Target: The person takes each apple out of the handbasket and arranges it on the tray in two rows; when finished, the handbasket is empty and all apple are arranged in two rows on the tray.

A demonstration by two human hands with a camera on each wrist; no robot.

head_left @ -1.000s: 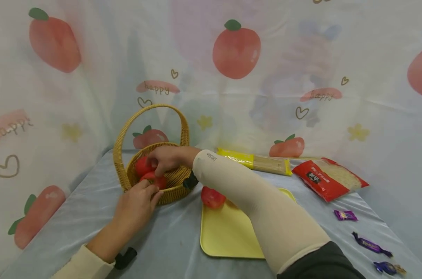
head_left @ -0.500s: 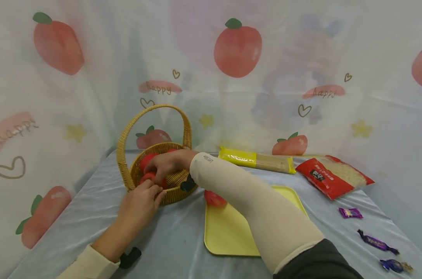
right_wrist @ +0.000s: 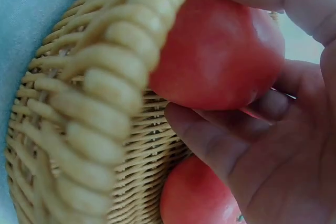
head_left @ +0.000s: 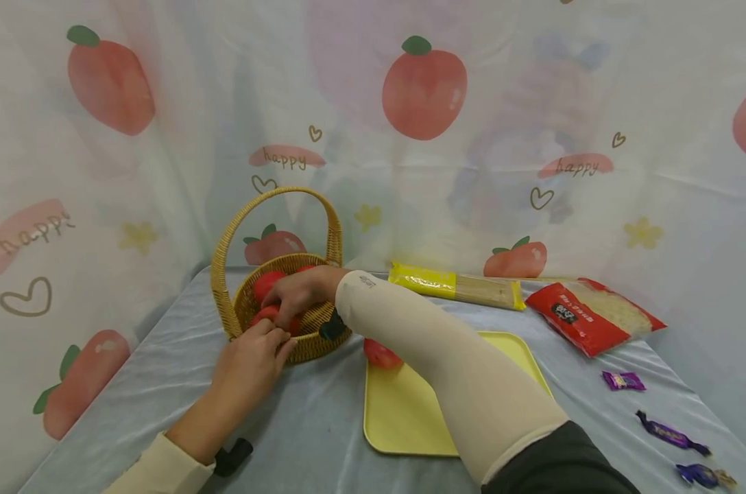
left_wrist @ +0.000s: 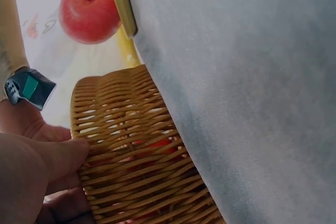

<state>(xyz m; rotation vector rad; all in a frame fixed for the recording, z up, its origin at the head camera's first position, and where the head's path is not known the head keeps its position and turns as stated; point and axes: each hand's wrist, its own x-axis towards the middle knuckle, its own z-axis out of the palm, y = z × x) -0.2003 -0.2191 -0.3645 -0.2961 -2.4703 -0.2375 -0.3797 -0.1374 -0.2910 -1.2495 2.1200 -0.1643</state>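
A wicker basket [head_left: 314,351] with a tall arched handle stands at the left of the table, with several red tomatoes inside. My left hand [head_left: 249,363] grips the near rim; in the left wrist view its thumb [left_wrist: 68,157] lies against the outer weave. Reaching across from the right, my right hand [head_left: 302,291] is inside the basket. In the right wrist view its thumb and fingers curl round a tomato [right_wrist: 220,51] right behind the rim. Below that hand lies another tomato [right_wrist: 194,192]. The right hand partly hides the basket's contents in the head view.
A yellow tray [head_left: 404,422] lies right of the basket, bearing a tomato [head_left: 382,353], partly behind the right sleeve [head_left: 435,350]. Behind are a noodle pack [head_left: 453,285] and a red-and-clear bag [head_left: 595,315]. Several wrapped candies [head_left: 622,381] lie along the right side.
My right hand has shifted slightly at the tomato inside the basket, and red now shows behind it at the back. The left hand stays on the rim. The head view has shifted slightly.
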